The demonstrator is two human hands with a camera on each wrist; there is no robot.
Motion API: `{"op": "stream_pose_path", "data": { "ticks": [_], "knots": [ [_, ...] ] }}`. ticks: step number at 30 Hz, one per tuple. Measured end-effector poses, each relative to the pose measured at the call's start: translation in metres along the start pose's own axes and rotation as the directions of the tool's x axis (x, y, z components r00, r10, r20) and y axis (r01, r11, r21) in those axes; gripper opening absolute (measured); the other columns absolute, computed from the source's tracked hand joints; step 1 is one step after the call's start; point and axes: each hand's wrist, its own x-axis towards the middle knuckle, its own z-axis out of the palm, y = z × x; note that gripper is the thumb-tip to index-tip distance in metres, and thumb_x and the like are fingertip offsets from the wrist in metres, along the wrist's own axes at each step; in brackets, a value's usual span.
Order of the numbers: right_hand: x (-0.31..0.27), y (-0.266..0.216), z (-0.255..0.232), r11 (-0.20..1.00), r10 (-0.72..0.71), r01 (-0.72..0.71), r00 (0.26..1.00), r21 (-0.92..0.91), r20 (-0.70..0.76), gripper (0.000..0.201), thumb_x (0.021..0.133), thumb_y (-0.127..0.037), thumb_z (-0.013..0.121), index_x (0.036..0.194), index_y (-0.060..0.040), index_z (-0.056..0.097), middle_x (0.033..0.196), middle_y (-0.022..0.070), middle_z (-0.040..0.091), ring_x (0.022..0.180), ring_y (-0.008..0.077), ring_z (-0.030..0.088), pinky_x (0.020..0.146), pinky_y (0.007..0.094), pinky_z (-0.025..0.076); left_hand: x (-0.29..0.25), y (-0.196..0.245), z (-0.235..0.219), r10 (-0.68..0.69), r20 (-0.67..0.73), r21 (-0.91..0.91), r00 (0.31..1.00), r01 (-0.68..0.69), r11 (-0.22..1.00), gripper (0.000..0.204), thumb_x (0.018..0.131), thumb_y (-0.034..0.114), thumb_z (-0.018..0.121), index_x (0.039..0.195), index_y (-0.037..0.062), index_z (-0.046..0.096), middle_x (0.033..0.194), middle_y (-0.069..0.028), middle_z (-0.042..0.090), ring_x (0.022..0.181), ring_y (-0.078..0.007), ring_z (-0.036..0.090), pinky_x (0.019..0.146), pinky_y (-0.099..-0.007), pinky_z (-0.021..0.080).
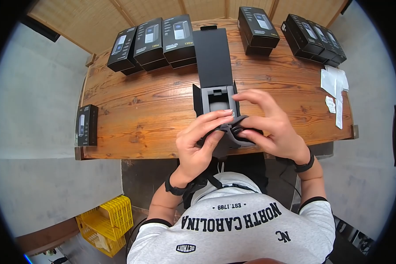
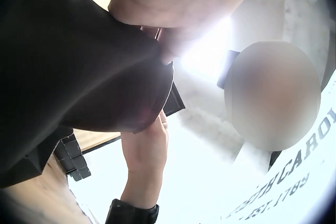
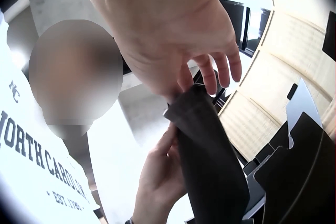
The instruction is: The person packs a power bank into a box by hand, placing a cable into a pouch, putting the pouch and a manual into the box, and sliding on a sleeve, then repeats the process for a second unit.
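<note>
A dark grey pouch (image 1: pixel 228 140) is held between both hands over the table's front edge. The left hand (image 1: pixel 197 141) grips its left side, thumb near the opening. The right hand (image 1: pixel 273 127) pinches the mouth on the right, where black loops of cable (image 1: pixel 236 130) show; its index finger is raised. In the left wrist view the pouch (image 2: pixel 105 82) fills much of the picture; in the right wrist view it (image 3: pixel 210 155) hangs below the right hand (image 3: pixel 168 35). Just behind stands an open black box (image 1: pixel 213 57) with a grey insert (image 1: pixel 205 97) and a greyish object (image 1: pixel 218 106) inside.
Closed black boxes stand at the back left (image 1: pixel 148 44), the back right (image 1: pixel 258 31) and far right (image 1: pixel 314 39). A small box (image 1: pixel 87 125) is at the left edge. White plastic wrappers (image 1: pixel 334 83) lie at the right. Yellow crates (image 1: pixel 105 224) stand on the floor.
</note>
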Motion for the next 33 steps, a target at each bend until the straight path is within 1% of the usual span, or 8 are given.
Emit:
{"op": "stream_pose_path", "data": {
  "ticks": [4,7,10,18,23,26,28,33],
  "knots": [
    [-0.007,0.008,0.004,0.993,0.073,-0.087,0.984,0.080,0.163,0.018,0.081,-0.007,0.075,0.097,-0.0019,0.070,0.103,0.0144,0.066,0.096,0.0333,0.065,0.082,0.0400,0.052,-0.001,0.004,0.001,0.039,-0.012,0.010,0.999,-0.039,0.999,0.026,0.090,-0.002,0.064,0.115,-0.0043,0.073,0.118,-0.0183,0.070,0.109,-0.0237,0.066,0.093,-0.0305,0.051],
    [0.002,-0.011,-0.015,0.979,0.100,-0.040,0.948,-0.198,0.302,0.020,0.080,-0.006,0.075,0.100,-0.0030,0.070,0.090,0.0108,0.064,0.086,0.0306,0.065,0.075,0.0405,0.052,-0.002,0.006,0.000,-0.054,-0.032,0.123,0.998,0.058,0.991,0.030,0.086,-0.010,0.066,0.113,-0.0016,0.074,0.104,-0.0127,0.069,0.091,-0.0176,0.063,0.079,-0.0270,0.049],
    [0.006,-0.018,-0.023,0.956,0.082,0.000,0.960,-0.292,0.267,0.025,0.078,-0.003,0.076,0.102,-0.0043,0.071,0.085,0.0091,0.061,0.081,0.0291,0.064,0.071,0.0400,0.051,0.001,0.007,0.003,0.026,-0.067,0.190,0.997,-0.013,0.982,0.038,0.081,-0.009,0.072,0.116,0.0036,0.075,0.097,-0.0128,0.071,0.081,-0.0204,0.066,0.073,-0.0289,0.052],
    [0.009,-0.021,-0.034,0.980,0.163,-0.152,0.983,0.128,-0.080,0.040,0.079,0.005,0.075,0.118,-0.0071,0.074,0.079,0.0046,0.061,0.066,0.0154,0.055,0.063,0.0281,0.045,0.005,0.014,-0.016,0.171,-0.002,0.350,0.985,-0.159,0.923,0.042,0.075,-0.012,0.073,0.115,0.0024,0.075,0.086,-0.0117,0.071,0.070,-0.0203,0.066,0.061,-0.0296,0.050],
    [0.009,-0.025,-0.041,0.956,0.200,-0.188,0.979,0.226,-0.035,0.039,0.078,-0.009,0.082,0.116,-0.0049,0.074,0.083,0.0054,0.062,0.072,0.0167,0.057,0.066,0.0297,0.046,0.007,0.019,-0.017,0.241,0.046,0.392,0.970,-0.239,0.889,0.043,0.074,-0.008,0.076,0.115,0.0036,0.075,0.081,-0.0104,0.069,0.067,-0.0217,0.065,0.060,-0.0308,0.051],
    [0.018,-0.033,-0.036,0.995,-0.026,0.033,0.997,-0.093,0.073,0.057,0.077,-0.032,0.084,0.124,-0.0050,0.068,0.101,0.0078,0.064,0.088,0.0242,0.061,0.078,0.0347,0.047,0.005,0.020,-0.011,0.215,0.091,0.381,0.972,-0.233,0.894,0.034,0.075,-0.001,0.079,0.109,0.0032,0.074,0.078,-0.0098,0.067,0.065,-0.0229,0.065,0.059,-0.0317,0.051],
    [0.016,-0.039,-0.031,0.971,-0.075,0.118,0.976,-0.209,0.205,0.056,0.080,-0.036,0.080,0.124,-0.0030,0.067,0.096,0.0080,0.064,0.085,0.0230,0.062,0.078,0.0358,0.046,0.002,0.016,-0.006,0.338,0.212,0.440,0.917,-0.398,0.805,0.026,0.078,0.006,0.081,0.102,0.0025,0.072,0.076,-0.0095,0.066,0.064,-0.0233,0.065,0.058,-0.0324,0.052],
    [-0.002,-0.037,-0.014,0.917,-0.102,0.223,0.933,-0.332,0.346,0.035,0.079,-0.013,0.071,0.113,-0.0051,0.069,0.077,0.0006,0.059,0.073,0.0167,0.060,0.063,0.0300,0.044,-0.001,0.027,-0.012,0.136,0.393,0.485,0.909,-0.331,0.810,0.018,0.076,0.004,0.077,0.092,0.0034,0.068,0.070,-0.0095,0.057,0.062,-0.0266,0.061,0.053,-0.0379,0.046]
  ]
}}
